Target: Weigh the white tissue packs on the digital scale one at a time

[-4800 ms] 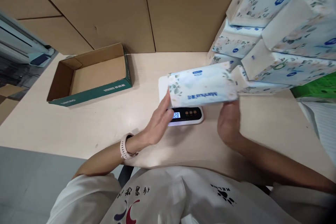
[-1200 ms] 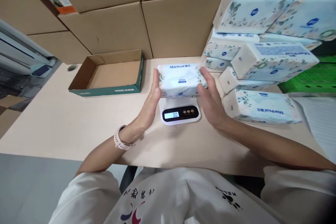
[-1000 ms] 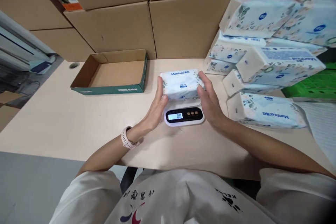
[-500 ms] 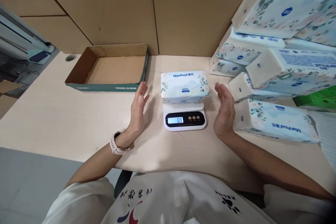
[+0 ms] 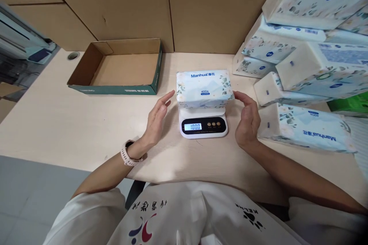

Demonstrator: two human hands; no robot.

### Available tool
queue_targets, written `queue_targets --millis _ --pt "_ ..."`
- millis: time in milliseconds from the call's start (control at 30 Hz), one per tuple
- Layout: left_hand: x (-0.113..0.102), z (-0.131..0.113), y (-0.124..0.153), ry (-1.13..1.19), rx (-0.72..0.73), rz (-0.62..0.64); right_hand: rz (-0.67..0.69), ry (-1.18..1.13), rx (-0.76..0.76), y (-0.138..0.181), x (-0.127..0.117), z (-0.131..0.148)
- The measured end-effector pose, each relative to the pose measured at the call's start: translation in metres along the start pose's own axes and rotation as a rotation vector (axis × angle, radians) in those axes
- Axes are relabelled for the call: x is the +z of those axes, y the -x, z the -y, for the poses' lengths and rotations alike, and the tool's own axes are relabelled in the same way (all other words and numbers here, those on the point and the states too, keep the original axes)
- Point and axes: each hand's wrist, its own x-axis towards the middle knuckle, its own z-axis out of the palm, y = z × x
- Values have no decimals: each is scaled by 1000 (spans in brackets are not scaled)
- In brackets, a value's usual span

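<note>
A tissue pack point(image 5: 204, 90) with a pale blue, leaf-printed wrapper lies on top of a white digital kitchen scale point(image 5: 204, 133). The lit display appears to read 100.0. On the pack's left side my left hand point(image 5: 156, 120) is held open, fingers stretched out, with a small gap to the wrapper. My right hand point(image 5: 247, 120) is open too, thumb apart, its fingertips at or very near the pack's right edge; contact is hard to tell. Neither hand holds anything.
A shallow open carton point(image 5: 123, 71) with green sides stands at the left rear. Stacked tissue packs point(image 5: 313, 128) fill the right side, beside a green package point(image 5: 350, 105). Large cardboard boxes point(image 5: 112, 11) form a wall behind the pale table point(image 5: 71, 130).
Both hands have moved inward, closer to the tissue pack. The scale's reading has changed to about 100.0. The camera view has tilted slightly downward.
</note>
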Motion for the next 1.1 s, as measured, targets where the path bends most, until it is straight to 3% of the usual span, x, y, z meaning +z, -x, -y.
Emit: queue_targets --millis 833,1100 --pt "-1 8 -2 -24 30 37 32 18 3 -2 0 2" --pt "-3 8 -4 -13 29 36 83 -92 100 -4 4 14"
